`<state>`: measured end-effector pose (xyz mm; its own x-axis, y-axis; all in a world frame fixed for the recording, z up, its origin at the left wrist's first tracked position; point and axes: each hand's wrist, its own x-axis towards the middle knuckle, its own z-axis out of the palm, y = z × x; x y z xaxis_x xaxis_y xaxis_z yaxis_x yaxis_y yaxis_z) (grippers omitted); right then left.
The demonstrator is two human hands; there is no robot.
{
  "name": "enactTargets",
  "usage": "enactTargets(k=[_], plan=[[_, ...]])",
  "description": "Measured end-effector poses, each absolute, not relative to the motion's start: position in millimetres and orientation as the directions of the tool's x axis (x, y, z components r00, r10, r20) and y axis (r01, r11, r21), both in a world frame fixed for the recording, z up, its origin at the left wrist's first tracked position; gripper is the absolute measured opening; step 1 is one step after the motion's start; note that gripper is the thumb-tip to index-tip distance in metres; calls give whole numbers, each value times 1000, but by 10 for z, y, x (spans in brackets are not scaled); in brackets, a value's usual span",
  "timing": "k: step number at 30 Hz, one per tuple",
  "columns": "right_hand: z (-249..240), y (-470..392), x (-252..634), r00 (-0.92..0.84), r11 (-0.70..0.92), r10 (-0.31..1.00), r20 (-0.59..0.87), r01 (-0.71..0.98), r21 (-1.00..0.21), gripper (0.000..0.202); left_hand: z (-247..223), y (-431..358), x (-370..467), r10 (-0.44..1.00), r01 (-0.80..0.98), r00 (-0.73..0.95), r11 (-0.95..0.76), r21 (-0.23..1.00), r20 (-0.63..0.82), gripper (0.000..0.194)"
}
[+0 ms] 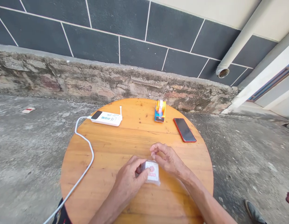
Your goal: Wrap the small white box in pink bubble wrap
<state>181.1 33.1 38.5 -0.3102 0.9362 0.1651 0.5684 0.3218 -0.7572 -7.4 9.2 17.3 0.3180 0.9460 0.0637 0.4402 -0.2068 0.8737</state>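
A small white box with a red print on its face sits in loose clear plastic near the middle of the round table. My left hand grips it from the left, thumb across the front and fingers behind. Just above the box's upper right corner is my right hand, its thumb and fingers curled together in a pinch. Whatever lies between those fingertips, if anything, is too small to make out.
On the wooden table are a white power bank with a white cable, an orange-and-blue tape dispenser and a red-edged phone. Behind stands a stone-based wall. Another person's shoe shows at lower right.
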Motion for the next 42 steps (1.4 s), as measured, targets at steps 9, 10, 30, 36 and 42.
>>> enactTargets(k=[9,10,30,36,42], plan=[[387,299,1819,-359,236,928,102,352,-906,9,169,82,-72,949,430,307,-211,878,77,20],[391,306,1819,-379,231,920,94,332,-915,8,172,83,-69,949,434,306,-208,876,74,20],[927,-198,1785,-358,579,798,484,679,-452,29,176,78,-66,954,410,293,-186,893,64,24],[722,-570,1996,-11,371,856,516,709,-600,15,109,85,-70,954,416,291,-190,889,68,26],[15,-690,1942,-26,237,946,324,736,-634,51,-21,90,-58,973,356,223,-137,924,58,48]])
